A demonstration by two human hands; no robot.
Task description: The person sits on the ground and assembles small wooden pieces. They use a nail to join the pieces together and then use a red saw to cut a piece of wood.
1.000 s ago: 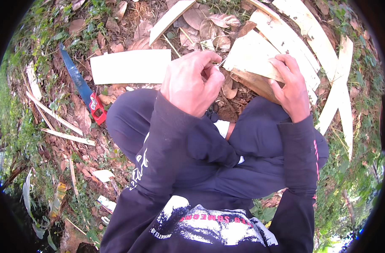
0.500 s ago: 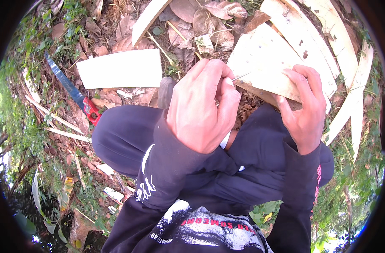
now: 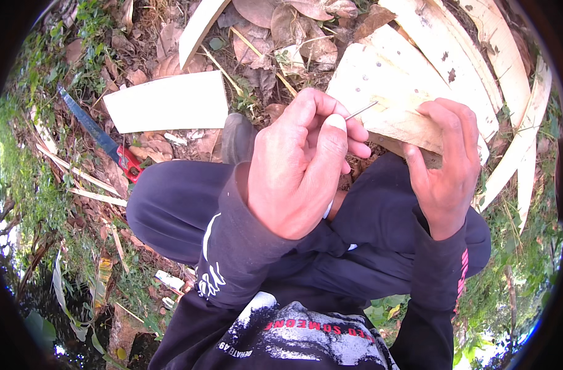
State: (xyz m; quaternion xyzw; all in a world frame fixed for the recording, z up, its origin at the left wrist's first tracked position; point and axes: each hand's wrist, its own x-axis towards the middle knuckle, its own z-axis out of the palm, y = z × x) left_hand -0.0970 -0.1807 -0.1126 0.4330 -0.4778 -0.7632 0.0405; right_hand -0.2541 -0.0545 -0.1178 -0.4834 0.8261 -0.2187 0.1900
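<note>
Between the thumb and forefinger of my left hand (image 3: 303,160) is a thin metal nail (image 3: 363,110), its bare end slanting up to the right. The other fingers of that hand are loosely curled. A pale wooden board (image 3: 386,80) with several dark nail-like spots lies in front of my right knee. My right hand (image 3: 447,163) grips this board's near right edge, with fingertips on its face and the thumb at its front edge. The nail's end appears just above the board; whether it touches is unclear.
A white rectangular board (image 3: 167,103) lies on dry leaves at the left. Beside it is a handsaw (image 3: 99,129) with a red handle. Curved pale wood strips (image 3: 509,148) lie at the right, another (image 3: 198,31) at the top. My crossed legs (image 3: 176,203) are close below.
My left hand has turned and its lower fingers have opened out, showing more of the nail. My right hand stays on the board. The view has shifted slightly.
</note>
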